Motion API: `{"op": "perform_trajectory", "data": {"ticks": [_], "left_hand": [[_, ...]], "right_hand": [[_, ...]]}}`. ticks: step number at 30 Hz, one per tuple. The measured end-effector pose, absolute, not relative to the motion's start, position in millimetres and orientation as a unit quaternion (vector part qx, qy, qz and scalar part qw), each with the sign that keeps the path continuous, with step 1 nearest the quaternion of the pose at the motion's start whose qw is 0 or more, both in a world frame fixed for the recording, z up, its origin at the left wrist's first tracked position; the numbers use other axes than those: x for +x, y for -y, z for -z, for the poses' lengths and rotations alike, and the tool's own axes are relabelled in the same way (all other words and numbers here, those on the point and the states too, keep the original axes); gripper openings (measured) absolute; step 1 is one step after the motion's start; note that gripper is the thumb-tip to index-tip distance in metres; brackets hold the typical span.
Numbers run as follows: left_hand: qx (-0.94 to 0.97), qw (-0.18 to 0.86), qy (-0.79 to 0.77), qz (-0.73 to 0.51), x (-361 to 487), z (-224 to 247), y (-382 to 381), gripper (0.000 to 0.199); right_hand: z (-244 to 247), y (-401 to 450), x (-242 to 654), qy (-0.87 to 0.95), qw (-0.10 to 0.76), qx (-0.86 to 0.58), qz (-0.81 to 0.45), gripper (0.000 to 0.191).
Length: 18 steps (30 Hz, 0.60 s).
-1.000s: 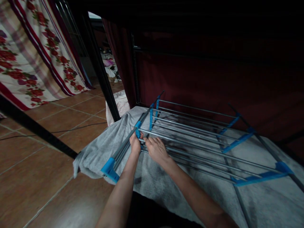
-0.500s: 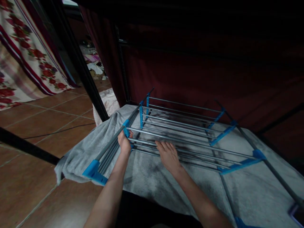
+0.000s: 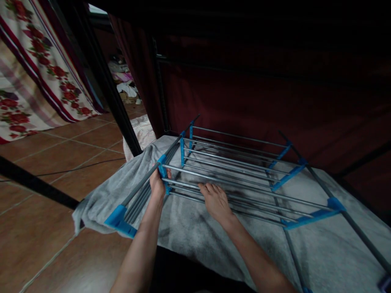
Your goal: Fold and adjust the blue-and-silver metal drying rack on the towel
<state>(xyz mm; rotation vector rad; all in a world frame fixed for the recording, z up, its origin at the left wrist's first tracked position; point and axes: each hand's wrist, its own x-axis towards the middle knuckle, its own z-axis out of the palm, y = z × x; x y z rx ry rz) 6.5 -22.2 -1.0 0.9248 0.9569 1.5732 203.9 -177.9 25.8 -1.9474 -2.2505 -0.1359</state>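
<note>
- Head view: a drying rack [image 3: 235, 182] of grey metal bars and blue plastic joints lies across a grey blanket [image 3: 100, 199], in the middle of the scene and reaching to the right; its long bars run from left to right.
- The left hand [image 3: 157, 183] grasps the rack at a blue joint [image 3: 163, 169] on the left side frame, fingers curled around it; some fingertips show on the right of the joint.
- The right hand [image 3: 215, 201] lies back upward over the near bars, to the right of the left hand and apart from it; its fingers sit close together, slightly bent, tips at a bar; the thumb is hidden, so whether it grips or only rests, I cannot tell.
- A blue corner piece [image 3: 120, 221] ends the left side frame at the near left, beside the left forearm; a long blue bracket [image 3: 314, 217] holds bar ends at the right.
- A dark red curtain [image 3: 232, 97] hangs behind the rack on the far side; a black post [image 3: 110, 81] slants down at the far left.
- Beyond the post, a flowered cloth [image 3: 45, 61] hangs at the far left, over a brown tiled floor [image 3: 39, 228]; a thin dark cable [image 3: 82, 166] crosses the tiles.
</note>
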Motion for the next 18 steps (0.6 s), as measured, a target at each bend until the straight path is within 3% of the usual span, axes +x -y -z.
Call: {"op": "perform_trajectory", "data": {"ticks": [12,18], "left_hand": [[0.417,0.523,-0.415,-0.617,1.7,5.0,18.7,0.065],[0.418,0.515,-0.405,-0.63,2.8,4.3,19.9,0.054]], "right_hand": [[-25.6,176.2,205.1,0.755,0.079,-0.65,0.042,0.047],[-25.4,175.9,206.2,0.755,0.078,-0.649,0.049,0.047]]}}
